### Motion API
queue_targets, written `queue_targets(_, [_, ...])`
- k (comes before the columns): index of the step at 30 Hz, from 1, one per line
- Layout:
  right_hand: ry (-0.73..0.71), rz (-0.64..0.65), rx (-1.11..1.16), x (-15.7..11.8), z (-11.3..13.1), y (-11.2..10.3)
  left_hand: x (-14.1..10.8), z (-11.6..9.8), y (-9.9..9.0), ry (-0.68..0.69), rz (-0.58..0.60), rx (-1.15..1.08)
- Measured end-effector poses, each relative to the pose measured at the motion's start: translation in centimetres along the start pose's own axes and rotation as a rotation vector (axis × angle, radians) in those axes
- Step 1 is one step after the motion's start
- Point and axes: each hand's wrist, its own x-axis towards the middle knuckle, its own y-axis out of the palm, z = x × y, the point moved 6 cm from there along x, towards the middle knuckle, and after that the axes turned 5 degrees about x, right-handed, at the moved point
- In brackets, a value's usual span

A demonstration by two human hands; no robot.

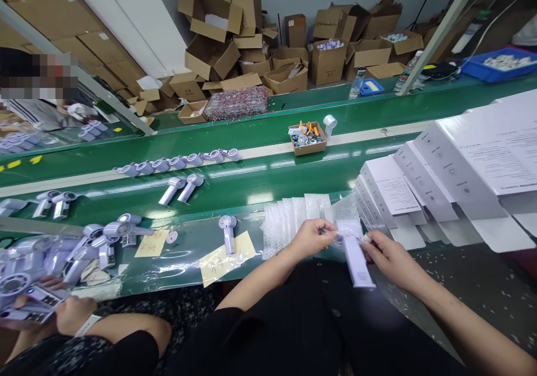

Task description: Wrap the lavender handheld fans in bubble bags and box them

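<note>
In front of my chest, my left hand (312,238) pinches the left edge of a clear bubble-wrap bag (344,207). On the other side my right hand (384,253) has its fingers closed at the bag's right edge, beside a long pale-lilac, flat-sided piece (358,261). The upper end of this piece is at the bag; its lower end points toward me. Whether its top is inside the bag is hard to make out. A row of overlapping bubble-wrap bags (289,219) lies left of my hands. One lilac handheld fan (227,233) rests on a yellow paper (213,264).
Open white printed boxes (390,188) stand in a row at right. A small carton of parts (308,146) is beyond my hands. More fans line the green belt (268,180). At left, a co-worker's hands (75,311) hold a fan near a pile of fans (50,258).
</note>
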Motion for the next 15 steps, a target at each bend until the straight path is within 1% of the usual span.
queue_targets(2, [0.009,0.103,-0.044,-1.2,0.3,0.6,-1.0,0.3,0.5,-0.002,0.089,0.046])
queue_targets(4, [0.04,0.131,-0.049,-2.2,0.2,0.9,-2.0,1.1,1.2,-0.04,0.203,0.076])
queue_targets(5, [0.048,0.12,-0.048,-2.6,0.1,0.9,-2.3,1.5,1.4,-0.057,0.231,0.074])
queue_targets(6, [0.05,0.101,-0.043,-2.9,0.2,0.7,-2.6,1.6,1.3,-0.069,0.228,0.058])
queue_targets(7, [0.047,0.085,-0.028,-3.1,0.5,0.5,-2.7,1.5,0.9,-0.072,0.199,0.033])
queue_targets(9, [0.038,0.054,0.047,-3.2,1.4,-0.2,-2.6,0.3,-0.4,-0.033,0.116,-0.022])
queue_targets(10, [0.029,0.04,0.112,-3.1,2.1,-0.5,-2.5,-0.8,-1.2,0.026,0.083,-0.036])
queue_targets(11, [0.015,0.034,0.187,-2.8,2.9,-0.7,-2.4,-2.2,-1.9,0.112,0.072,-0.025])
queue_targets(12, [-0.007,0.042,0.264,-2.5,3.7,-0.7,-2.5,-3.7,-2.4,0.217,0.086,0.018])
queue_targets(13, [-0.036,0.064,0.337,-2.2,4.6,-0.4,-2.6,-5.2,-2.6,0.329,0.124,0.093])
queue_targets(14, [-0.069,0.093,0.403,-1.8,5.5,0.1,-2.9,-6.3,-2.4,0.436,0.182,0.191])
queue_targets(15, [-0.102,0.122,0.458,-1.5,6.2,0.8,-3.2,-7.0,-1.8,0.525,0.244,0.303])
